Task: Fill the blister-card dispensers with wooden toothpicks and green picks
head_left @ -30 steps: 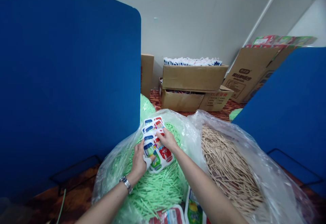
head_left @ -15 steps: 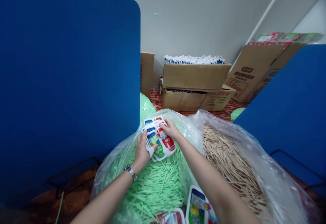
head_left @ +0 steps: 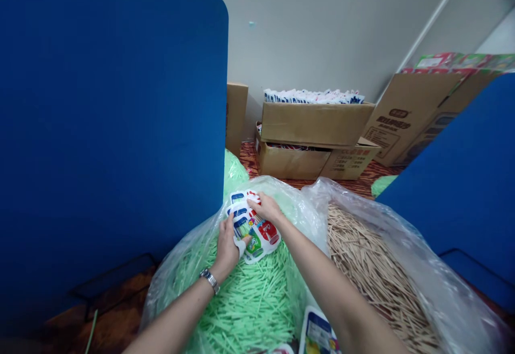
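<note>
Several flat white printed packets (head_left: 259, 244), with green and red drink pictures on them, lie fanned over one another between my hands. My left hand (head_left: 228, 244) grips their left edge, thumb across the front one. At the upper right of the fan, my right hand (head_left: 265, 207) is closed with its fingertips on the packets. Right under the packets is a clear plastic bag full of pale green sticks (head_left: 253, 300). Beside it on the right, another clear bag holds light brown sticks (head_left: 370, 257). Part of another printed packet (head_left: 317, 332) shows below my right forearm.
A tall blue panel (head_left: 112, 102) stands on the left and a second blue panel (head_left: 462, 182) on the right. Beyond the bags, an open cardboard box (head_left: 314, 123) of upright packets sits on a lower box (head_left: 293, 162). A large carton (head_left: 410, 112) leans at the right.
Things in view sit slightly lower and further right, as the camera has shifted. My right fingers have moved a little on the upper packets; both hands keep hold of them.
</note>
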The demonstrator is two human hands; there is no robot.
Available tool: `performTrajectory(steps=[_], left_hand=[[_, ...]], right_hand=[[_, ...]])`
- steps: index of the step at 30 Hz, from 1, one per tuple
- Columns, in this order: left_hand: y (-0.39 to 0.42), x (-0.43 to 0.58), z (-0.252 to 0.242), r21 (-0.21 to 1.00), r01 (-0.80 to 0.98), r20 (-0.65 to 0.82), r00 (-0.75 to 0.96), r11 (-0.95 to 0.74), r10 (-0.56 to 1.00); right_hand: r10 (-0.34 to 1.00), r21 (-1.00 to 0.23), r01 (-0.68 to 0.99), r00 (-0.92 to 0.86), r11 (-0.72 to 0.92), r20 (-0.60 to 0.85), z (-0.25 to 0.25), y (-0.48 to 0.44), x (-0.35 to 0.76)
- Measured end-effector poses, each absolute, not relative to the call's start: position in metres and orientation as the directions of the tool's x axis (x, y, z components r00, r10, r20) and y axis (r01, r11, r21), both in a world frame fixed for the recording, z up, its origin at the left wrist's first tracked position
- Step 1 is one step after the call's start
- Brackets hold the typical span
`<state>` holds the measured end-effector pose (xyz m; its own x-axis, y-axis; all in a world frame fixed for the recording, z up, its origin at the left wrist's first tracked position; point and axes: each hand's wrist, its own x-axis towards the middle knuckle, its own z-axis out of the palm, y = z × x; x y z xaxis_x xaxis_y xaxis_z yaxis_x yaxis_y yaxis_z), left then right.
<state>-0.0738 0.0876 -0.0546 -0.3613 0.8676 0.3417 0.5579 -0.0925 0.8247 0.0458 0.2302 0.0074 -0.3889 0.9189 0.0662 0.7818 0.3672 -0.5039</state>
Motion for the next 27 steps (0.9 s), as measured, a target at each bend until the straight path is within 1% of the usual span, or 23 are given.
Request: performTrajectory(steps=[5, 7, 9, 12, 15, 17, 21, 23, 25, 27], left_hand=[[0.088, -0.074, -0.056, 0.822, 0.562, 0.343, -0.360, -0.091, 0.868], [0.087, -0.074, -0.056, 0.820, 0.564, 0.343, -0.353, -0.094, 0.871], [0.087, -0.074, -0.055, 0.824, 0.558, 0.342, -0.352, -0.098, 0.871], [0.086, -0.074, -0.054, 0.837, 0.537, 0.338, -0.355, -0.106, 0.872], [0.085, -0.074, -0.052, 0.852, 0.513, 0.327, -0.361, -0.107, 0.873], [0.085, -0.073, -0.049, 0.856, 0.507, 0.316, -0.362, -0.100, 0.877], [0.092, -0.077, -0.034, 0.820, 0.564, 0.322, -0.323, -0.092, 0.890], [0.099, -0.082, -0.025, 0.786, 0.612, 0.341, -0.311, -0.087, 0.887], [0.108, -0.088, -0.018, 0.764, 0.642, 0.350, -0.317, -0.072, 0.882], [0.115, -0.093, -0.014, 0.755, 0.654, 0.331, -0.330, -0.038, 0.884]], right_hand=[[0.924, -0.453, 0.809, -0.363, 0.375, 0.116, 0.012, 0.221, 0.044], [0.917, -0.455, 0.800, -0.377, 0.392, 0.127, 0.013, 0.217, 0.044], [0.903, -0.496, 0.763, -0.411, 0.416, 0.124, 0.014, 0.214, 0.047], [0.865, -0.610, 0.648, -0.485, 0.456, 0.132, 0.016, 0.211, 0.055], [0.800, -0.681, 0.504, -0.562, 0.531, 0.208, 0.016, 0.207, 0.065], [0.777, -0.717, 0.428, -0.577, 0.551, 0.252, 0.015, 0.205, 0.069], [0.827, -0.843, 0.303, -0.501, 0.444, 0.256, 0.012, 0.210, 0.070], [0.855, -0.882, 0.256, -0.453, 0.396, 0.253, 0.010, 0.217, 0.067], [0.884, -0.894, 0.268, -0.403, 0.360, 0.235, 0.008, 0.225, 0.064], [0.913, -0.881, 0.338, -0.349, 0.332, 0.211, 0.006, 0.231, 0.060]])
